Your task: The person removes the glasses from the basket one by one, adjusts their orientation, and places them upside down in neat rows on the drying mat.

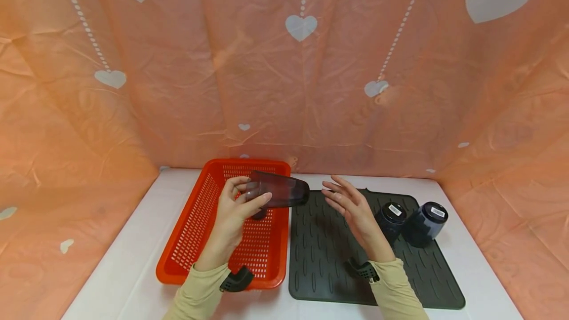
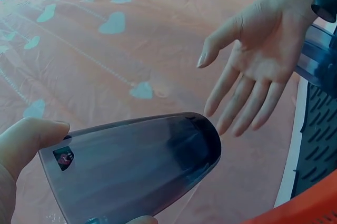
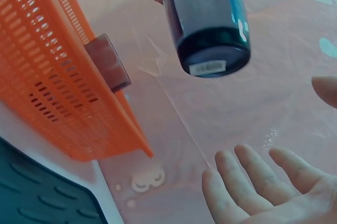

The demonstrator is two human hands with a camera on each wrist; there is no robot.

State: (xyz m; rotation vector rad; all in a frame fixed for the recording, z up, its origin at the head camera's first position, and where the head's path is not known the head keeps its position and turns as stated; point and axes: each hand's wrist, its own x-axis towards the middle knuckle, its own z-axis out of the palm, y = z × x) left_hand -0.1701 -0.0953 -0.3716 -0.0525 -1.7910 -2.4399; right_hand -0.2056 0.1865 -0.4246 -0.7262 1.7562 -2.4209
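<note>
My left hand (image 1: pixel 232 211) holds a dark see-through plastic tumbler (image 1: pixel 284 191) on its side, thumb and fingers gripping it near the mouth. The tumbler is raised over the right side of the orange basket (image 1: pixel 165 260), its base pointing right. A barcode label shows on that base in the right wrist view. Just beyond the base, my right hand (image 1: pixel 355 209) is held up, fingers loosely extended and apart from the tumbler. Part of another dark tumbler (image 3: pixel 108 62) sticks up at the basket's rim in the right wrist view.
Right of the basket lies a dark ridged drying mat (image 1: pixel 320 270) on the white table (image 1: pixel 138 260). Two dark tumblers (image 1: pixel 391 219) stand upside down at the mat's right side, with labels on their bases. An orange sheet with hearts (image 1: pixel 266 88) hangs around the back and sides.
</note>
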